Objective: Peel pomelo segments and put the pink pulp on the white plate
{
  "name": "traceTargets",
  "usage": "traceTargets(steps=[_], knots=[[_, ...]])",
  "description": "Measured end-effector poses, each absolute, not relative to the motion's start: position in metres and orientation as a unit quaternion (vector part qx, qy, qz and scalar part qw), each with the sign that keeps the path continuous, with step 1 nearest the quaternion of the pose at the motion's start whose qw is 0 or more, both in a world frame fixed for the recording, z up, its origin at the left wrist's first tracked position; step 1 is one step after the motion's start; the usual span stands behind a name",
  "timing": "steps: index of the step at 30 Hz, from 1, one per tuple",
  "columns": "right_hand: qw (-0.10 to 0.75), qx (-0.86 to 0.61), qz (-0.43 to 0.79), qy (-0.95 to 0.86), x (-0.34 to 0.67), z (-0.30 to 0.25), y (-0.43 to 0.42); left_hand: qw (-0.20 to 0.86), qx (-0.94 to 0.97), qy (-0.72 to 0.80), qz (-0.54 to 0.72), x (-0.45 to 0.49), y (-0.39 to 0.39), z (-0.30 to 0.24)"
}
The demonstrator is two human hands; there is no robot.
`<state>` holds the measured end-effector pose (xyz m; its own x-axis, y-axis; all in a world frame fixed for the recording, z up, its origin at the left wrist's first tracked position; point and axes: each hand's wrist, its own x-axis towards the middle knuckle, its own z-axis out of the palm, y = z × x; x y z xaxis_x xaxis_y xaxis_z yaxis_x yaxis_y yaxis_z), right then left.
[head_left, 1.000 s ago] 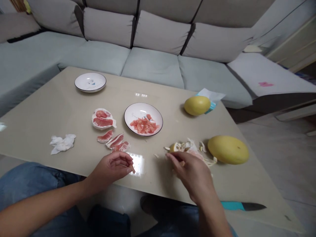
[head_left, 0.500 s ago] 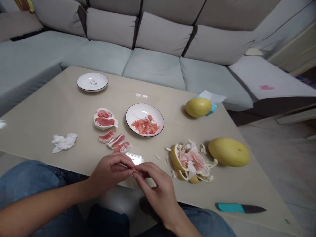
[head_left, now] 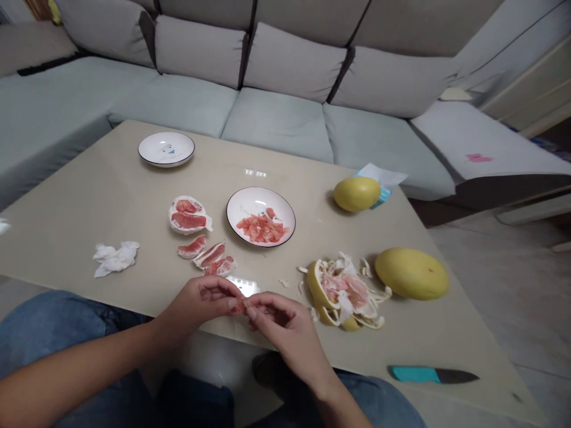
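Observation:
At the table's near edge, my left hand (head_left: 203,303) and my right hand (head_left: 281,324) meet, both pinching a small piece of red pomelo flesh (head_left: 239,305) that their fingers largely cover. Just beyond my left hand lie several pomelo segments (head_left: 209,255), and behind them sits a peeled pomelo chunk (head_left: 189,215) with white pith around red flesh. A white plate (head_left: 261,199) with a dark rim holds pieces of red pulp (head_left: 262,228). To the right of my right hand, a cut-open yellow rind (head_left: 317,291) is filled with peel strips and membranes.
Two whole yellow pomelos (head_left: 411,273) (head_left: 357,194) stand on the right, the farther one by a tissue pack (head_left: 384,178). A teal-handled knife (head_left: 432,374) lies near the right front edge. Crumpled tissue (head_left: 116,258) and a second plate (head_left: 166,148) are on the left. A sofa (head_left: 281,122) borders the table's far side.
My fingers have shifted on the small piece, and more of its red flesh now shows between them. My right hand has turned slightly. The things on the table stay put.

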<state>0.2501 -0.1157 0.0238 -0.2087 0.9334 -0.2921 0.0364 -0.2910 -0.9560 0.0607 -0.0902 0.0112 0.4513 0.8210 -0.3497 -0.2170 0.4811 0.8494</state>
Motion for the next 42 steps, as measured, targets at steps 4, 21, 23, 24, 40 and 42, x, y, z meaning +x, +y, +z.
traceTargets(steps=[4,21,23,24,40,42], knots=[[0.369,-0.500,0.650,-0.437,0.253,0.019,-0.111,0.796,0.313,0.405,0.323,0.060,-0.088,0.012],[0.331,-0.580,0.130,-0.733,0.308,-0.002,0.032,0.461,0.675,0.481,0.316,0.098,0.022,0.016],[0.315,-0.570,0.117,-0.750,0.302,-0.004,0.037,0.407,0.715,0.476,0.310,0.109,0.045,0.013],[0.308,-0.566,0.112,-0.756,0.299,-0.005,0.037,0.384,0.732,0.473,0.304,0.114,0.054,0.011],[0.317,-0.574,0.124,-0.745,0.323,-0.002,-0.002,0.294,0.808,0.454,0.232,0.112,0.074,0.003],[0.314,-0.575,0.129,-0.745,0.321,0.001,-0.014,0.282,0.811,0.456,0.233,0.106,0.073,0.008]])
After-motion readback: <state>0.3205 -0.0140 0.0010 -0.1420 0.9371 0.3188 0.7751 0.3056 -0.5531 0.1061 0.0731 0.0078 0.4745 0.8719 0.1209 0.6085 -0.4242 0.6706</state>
